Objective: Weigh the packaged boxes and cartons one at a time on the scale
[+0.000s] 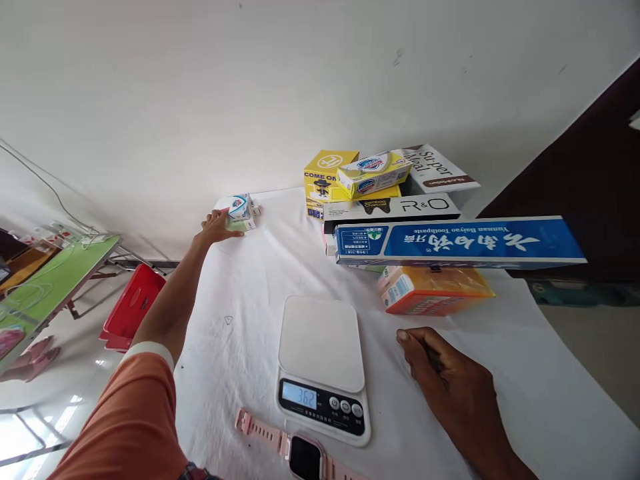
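Note:
At the table's far left edge, my left hand reaches out to a small stack of little boxes. Its fingers and thumb close around a small pinkish-green box, mostly covered by the hand. A white-and-blue soap box lies on top of that stack. My right hand is curled closed above the cloth, thumb against the index finger, with nothing visible in it. Between the hands stands a white digital scale, its plate bare and its lit display reading about 362.
A pile at the back right has a blue toothpaste box, an R&O box, a yellow soap box, a yellow carton and an orange pack. A pink smartwatch lies in front. A wall stands behind.

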A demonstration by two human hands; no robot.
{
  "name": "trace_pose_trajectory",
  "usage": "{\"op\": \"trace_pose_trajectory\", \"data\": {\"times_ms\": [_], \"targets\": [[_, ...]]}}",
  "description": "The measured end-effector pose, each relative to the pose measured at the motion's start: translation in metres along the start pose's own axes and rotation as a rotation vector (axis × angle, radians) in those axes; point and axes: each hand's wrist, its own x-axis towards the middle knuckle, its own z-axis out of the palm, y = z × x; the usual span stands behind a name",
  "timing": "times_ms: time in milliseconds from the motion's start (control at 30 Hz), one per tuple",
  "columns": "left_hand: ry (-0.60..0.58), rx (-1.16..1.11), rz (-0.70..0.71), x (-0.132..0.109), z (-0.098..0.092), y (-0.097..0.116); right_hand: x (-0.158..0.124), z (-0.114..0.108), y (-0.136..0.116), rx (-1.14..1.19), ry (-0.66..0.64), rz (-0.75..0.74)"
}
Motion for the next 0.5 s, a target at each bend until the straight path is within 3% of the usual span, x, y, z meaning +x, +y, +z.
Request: {"op": "trace_pose_trajectory", "data": {"times_ms": [200, 333, 500], "targets": [[-0.009, 0.014, -0.179, -0.008, 0.001, -0.006, -0.001, -0.001, -0.001, -0.029, 0.004, 0.005], [-0.017, -0.020, -0.084, -0.025, 0.000, -0.016, 0.000, 0.000, -0.001, -0.039, 0.000, -0.023], [-0.001, -0.044, 0.007, -0.079, 0.010, -0.025, 0.001, 0.001, -0.002, -0.052, 0.012, -0.071]]}}
